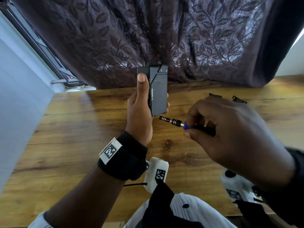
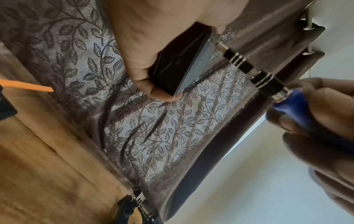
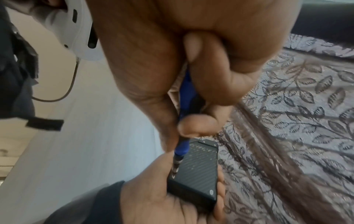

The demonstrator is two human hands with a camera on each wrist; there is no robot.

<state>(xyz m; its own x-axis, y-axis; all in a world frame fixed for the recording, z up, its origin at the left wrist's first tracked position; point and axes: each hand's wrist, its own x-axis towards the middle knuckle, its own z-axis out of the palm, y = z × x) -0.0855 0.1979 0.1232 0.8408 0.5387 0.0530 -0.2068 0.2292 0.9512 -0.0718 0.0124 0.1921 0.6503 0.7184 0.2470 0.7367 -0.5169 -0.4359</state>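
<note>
Wooden table (image 1: 65, 137) is spreading beneath both my hands.

Item 1: my right hand (image 1: 230, 129) is hovering over the table's right half, fingers curling tight round the blue handle of a screwdriver (image 1: 175, 121).

Item 2: the screwdriver's tip is touching the bottom corner of a black box (image 1: 158, 92), on the side next to my palm.

Item 3: my left hand (image 1: 139, 116) is holding that black box upright above the table's middle, thumb lying along its left side and fingers wrapping behind it.

Item 4: two small black parts (image 1: 215, 95) are lying near the far right edge.

Item 5: a leaf-patterned curtain (image 1: 148, 30) is hanging past the far edge.
</note>
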